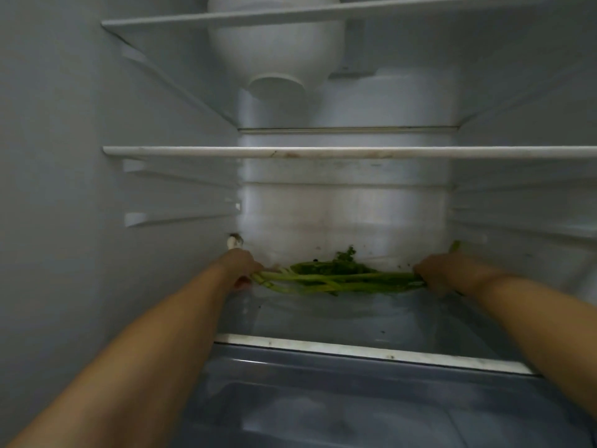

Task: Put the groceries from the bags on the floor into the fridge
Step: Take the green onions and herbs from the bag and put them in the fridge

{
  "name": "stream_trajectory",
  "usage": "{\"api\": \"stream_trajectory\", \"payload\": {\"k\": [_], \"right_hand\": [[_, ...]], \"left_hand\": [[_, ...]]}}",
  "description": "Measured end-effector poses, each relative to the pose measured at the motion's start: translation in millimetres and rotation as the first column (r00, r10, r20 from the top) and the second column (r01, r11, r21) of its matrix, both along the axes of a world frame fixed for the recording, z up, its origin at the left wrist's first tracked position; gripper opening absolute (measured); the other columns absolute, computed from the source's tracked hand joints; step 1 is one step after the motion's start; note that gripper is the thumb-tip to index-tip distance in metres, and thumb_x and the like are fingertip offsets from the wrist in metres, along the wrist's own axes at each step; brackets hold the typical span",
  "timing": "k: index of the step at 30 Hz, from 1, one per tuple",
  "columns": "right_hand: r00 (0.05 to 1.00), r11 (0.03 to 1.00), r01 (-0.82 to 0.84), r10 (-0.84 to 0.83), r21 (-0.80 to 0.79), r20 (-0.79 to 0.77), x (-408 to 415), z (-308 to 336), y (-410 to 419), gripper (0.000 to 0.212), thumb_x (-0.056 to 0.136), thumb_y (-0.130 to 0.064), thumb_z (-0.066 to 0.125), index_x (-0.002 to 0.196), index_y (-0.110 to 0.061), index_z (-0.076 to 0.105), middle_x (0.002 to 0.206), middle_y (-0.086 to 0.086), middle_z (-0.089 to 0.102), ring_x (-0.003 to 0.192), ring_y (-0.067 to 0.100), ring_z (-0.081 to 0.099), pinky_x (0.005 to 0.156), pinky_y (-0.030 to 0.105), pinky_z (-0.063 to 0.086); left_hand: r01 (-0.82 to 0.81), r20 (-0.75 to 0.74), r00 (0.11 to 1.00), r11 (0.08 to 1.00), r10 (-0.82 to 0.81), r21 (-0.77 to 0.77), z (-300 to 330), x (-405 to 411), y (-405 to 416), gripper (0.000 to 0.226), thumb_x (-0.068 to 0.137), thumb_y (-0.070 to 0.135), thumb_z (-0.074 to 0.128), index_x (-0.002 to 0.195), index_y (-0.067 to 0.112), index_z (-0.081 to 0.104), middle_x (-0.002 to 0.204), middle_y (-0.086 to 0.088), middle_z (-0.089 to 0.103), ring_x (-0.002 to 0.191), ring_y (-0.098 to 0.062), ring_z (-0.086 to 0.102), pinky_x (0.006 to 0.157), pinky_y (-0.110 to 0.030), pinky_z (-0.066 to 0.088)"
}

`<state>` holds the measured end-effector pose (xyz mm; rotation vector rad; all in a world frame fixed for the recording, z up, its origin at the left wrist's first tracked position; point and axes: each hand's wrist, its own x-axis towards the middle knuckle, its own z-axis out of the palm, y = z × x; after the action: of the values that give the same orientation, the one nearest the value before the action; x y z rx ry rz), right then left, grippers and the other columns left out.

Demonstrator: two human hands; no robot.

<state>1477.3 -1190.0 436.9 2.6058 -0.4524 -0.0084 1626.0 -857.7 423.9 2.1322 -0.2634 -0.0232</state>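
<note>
- One bunch of greens (336,279) lies crosswise at the back of the fridge's (64,156) lowest glass shelf (355,349), long pale green stalks running left to right, dark leaves bunched behind them against the rear wall.
- Left hand (240,265) is at the stalk ends on the left; fingers curl over and round them, thumb side toward the side wall.
- Right hand (437,273) is at the right end of the bunch; fingers curl down round the stalks, back of hand up. One green tip shows just past this hand, near the right wall.
- Both forearms reach in from the lower corners, well apart, the bunch stretched between the two hands.
- Cannot tell whether the bunch rests fully on the shelf or is held just above it; the middle sags toward the glass.
- Dark specks on the rear wall and the shelf near the leaves.
- A small white fitting (234,241) sits at the left rear corner, just above the left hand.
- Below the shelf's white front trim: a translucent drawer (355,399), contents not discernible.
- Above: a middle shelf (323,152) with a stained white front edge.
- Higher up, a top shelf (290,14) bears a white bowl (274,50), seen from below through the glass.
- Interior dim, image soft.
</note>
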Motion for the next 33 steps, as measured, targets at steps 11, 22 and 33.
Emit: {"api": "stream_trajectory", "payload": {"k": [11, 22, 33], "right_hand": [[0.979, 0.978, 0.203, -0.202, 0.045, -0.022, -60.6, 53.6, 21.1, 0.102, 0.080, -0.041, 0.071, 0.152, -0.021, 0.002, 0.158, 0.011, 0.017, 0.141, 0.027, 0.028, 0.113, 0.035, 0.029], [0.735, 0.914, -0.356, 0.146, 0.194, 0.662, -117.4, 0.6, 141.3, 0.047, 0.098, -0.048, 0.035, 0.135, -0.021, 0.043, 0.120, 0.005, 0.063, 0.109, 0.028, 0.058, 0.081, 0.038, 0.050], [0.689, 0.896, -0.396, 0.146, 0.200, 0.710, -220.1, -28.5, 192.0, 0.046, 0.099, -0.041, 0.035, 0.135, -0.015, 0.042, 0.133, 0.012, 0.052, 0.120, 0.032, 0.050, 0.091, 0.043, 0.045]], "left_hand": [[-0.115, 0.231, 0.972, 0.767, -0.044, 0.631, 13.1, -27.0, 10.5, 0.061, 0.100, 0.048, 0.024, 0.141, 0.006, 0.041, 0.150, -0.015, 0.036, 0.135, -0.030, 0.040, 0.111, -0.035, 0.033], [0.142, 0.693, 0.695, 0.981, -0.193, 0.131, -7.1, -119.0, 10.9, 0.022, 0.095, 0.036, 0.045, 0.083, 0.019, 0.050, 0.071, 0.001, 0.054, 0.077, -0.030, 0.059, 0.065, -0.034, 0.044], [0.093, 0.814, 0.548, 0.981, -0.192, 0.168, -13.5, -244.5, 69.7, 0.023, 0.096, 0.032, 0.046, 0.097, 0.012, 0.057, 0.096, -0.009, 0.059, 0.091, -0.027, 0.054, 0.071, -0.034, 0.039]]}}
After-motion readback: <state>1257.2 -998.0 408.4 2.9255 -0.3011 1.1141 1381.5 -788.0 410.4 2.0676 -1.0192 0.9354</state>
